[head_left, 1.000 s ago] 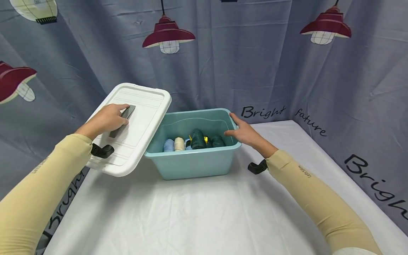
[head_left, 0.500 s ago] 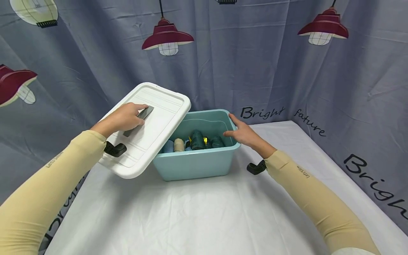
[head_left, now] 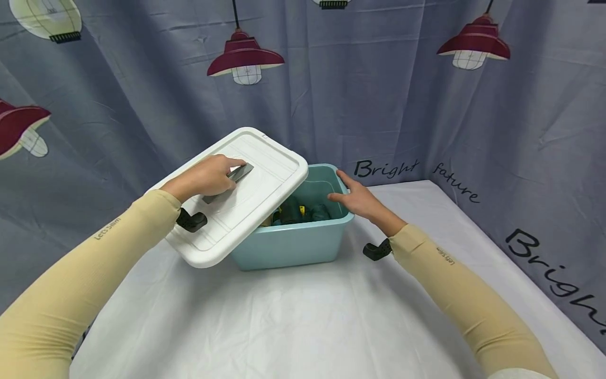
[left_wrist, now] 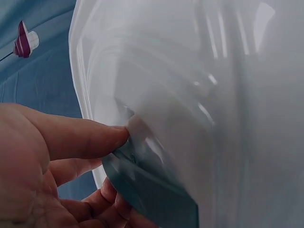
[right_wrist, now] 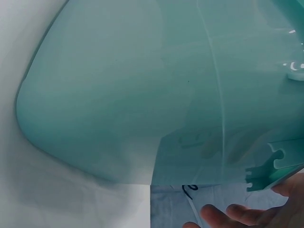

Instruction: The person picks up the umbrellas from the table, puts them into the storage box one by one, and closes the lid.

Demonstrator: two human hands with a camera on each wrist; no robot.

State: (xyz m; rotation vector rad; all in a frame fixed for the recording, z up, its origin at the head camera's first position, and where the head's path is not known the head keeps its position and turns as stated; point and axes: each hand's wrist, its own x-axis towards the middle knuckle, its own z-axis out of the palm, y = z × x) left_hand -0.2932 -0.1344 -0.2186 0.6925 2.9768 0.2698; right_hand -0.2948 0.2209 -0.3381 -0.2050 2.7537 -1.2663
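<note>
My left hand [head_left: 208,176] grips the grey handle [head_left: 243,171] of a white plastic lid [head_left: 270,163]. Thumb and curled fingers close on that handle [left_wrist: 152,194] in the left wrist view. Tilted, the lid covers the left part of a teal storage box [head_left: 289,247]. On the box's right rim my right hand [head_left: 362,200] holds on, thumb over the edge and fingers outside. Dark green rolled bundles [head_left: 291,211] show inside, beside a small yellow piece [head_left: 302,210]. The lid hides the box's left contents. The right wrist view shows mainly the box's side wall [right_wrist: 118,95].
The box stands on a table with a white cloth [head_left: 293,321]. A grey-blue curtain [head_left: 369,105] printed with red lamps and lettering hangs behind and along the sides. A black wrist mount [head_left: 191,221] sits close above the lid.
My left hand has carried the lid to the right, from beside the box to over its left part, hiding the blue and cream rolls. The right hand has stayed on the rim.
</note>
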